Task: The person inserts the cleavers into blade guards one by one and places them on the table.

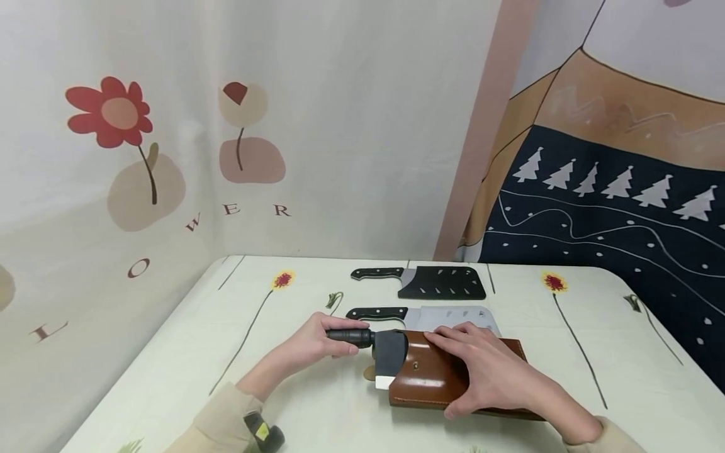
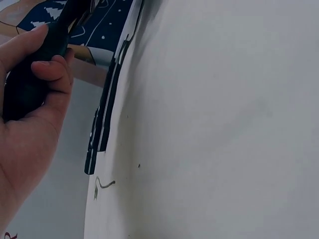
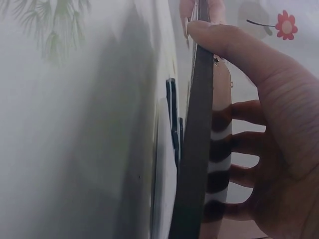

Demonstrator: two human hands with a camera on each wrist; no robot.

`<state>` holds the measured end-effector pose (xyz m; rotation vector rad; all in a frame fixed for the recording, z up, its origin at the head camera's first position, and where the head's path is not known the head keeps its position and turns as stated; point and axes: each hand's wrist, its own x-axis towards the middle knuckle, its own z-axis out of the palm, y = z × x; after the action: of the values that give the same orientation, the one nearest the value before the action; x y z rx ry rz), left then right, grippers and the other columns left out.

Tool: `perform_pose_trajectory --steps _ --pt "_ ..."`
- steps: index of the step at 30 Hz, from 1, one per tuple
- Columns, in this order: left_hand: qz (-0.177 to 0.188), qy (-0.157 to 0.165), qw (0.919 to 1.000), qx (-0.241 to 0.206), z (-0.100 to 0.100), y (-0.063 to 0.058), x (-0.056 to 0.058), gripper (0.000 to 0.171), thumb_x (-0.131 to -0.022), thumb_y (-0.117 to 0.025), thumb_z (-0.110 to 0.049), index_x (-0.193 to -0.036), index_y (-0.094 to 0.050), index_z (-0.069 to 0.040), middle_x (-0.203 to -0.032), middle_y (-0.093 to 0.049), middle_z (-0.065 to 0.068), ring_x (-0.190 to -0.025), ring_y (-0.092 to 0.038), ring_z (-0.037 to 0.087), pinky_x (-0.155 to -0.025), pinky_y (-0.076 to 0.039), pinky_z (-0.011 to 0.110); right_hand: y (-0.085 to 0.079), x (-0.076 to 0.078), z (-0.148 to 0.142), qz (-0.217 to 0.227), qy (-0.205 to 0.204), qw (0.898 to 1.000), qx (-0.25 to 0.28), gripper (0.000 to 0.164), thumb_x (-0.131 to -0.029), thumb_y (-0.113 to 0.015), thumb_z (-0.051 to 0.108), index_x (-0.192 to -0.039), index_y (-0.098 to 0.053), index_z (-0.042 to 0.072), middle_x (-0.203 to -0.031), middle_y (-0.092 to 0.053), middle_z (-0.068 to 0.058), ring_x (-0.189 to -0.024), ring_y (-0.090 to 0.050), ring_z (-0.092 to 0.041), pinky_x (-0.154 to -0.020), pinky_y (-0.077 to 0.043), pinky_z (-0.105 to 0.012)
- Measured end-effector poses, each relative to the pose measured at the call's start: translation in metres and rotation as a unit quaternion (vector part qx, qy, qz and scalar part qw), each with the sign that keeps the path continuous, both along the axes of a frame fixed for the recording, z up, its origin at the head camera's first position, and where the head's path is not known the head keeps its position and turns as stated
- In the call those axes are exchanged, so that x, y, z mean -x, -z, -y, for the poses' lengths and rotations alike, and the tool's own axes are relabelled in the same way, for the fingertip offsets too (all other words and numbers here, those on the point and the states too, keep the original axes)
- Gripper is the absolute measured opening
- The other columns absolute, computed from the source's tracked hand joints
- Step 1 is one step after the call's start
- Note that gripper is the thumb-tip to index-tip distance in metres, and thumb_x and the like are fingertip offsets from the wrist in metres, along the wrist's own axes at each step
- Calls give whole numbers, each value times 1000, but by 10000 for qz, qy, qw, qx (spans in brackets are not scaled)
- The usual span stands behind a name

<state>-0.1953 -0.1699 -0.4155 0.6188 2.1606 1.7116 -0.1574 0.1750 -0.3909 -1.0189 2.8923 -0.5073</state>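
Observation:
My left hand (image 1: 317,345) grips the black handle (image 1: 350,337) of a cleaver, with the thumb laid along it and the fingers curled round it. Most of this cleaver's blade (image 1: 389,355) is hidden inside a glossy brown leather sheath (image 1: 421,384); a dark strip and a bright edge show at its mouth. My right hand (image 1: 489,371) holds the sheath, its fingers spread over the brown face and its thumb (image 3: 224,40) at the near edge. In the right wrist view the sheath (image 3: 197,134) stands edge-on above the tabletop.
Behind the sheath lies a second cleaver (image 1: 453,316) with a black riveted handle, partly covered by it. Farther back is a third cleaver (image 1: 442,282) with a black dimpled blade. A white flowered cloth (image 1: 306,415) covers the table, and printed curtains (image 1: 351,126) hang beyond.

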Motion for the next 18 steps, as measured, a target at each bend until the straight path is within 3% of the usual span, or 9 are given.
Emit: perform_pose_trajectory --steps 18 --pt "-56 -342 9993 125 -9 -1 -8 48 -83 -82 -4 -130 -70 -1 -106 -71 15 -73 -58 17 -61 -50 24 -4 7 5 234 -109 9997 7 108 -60 -91 61 -152 -53 20 -147 -54 -8 -124 -49 -30 -97 -43 -64"
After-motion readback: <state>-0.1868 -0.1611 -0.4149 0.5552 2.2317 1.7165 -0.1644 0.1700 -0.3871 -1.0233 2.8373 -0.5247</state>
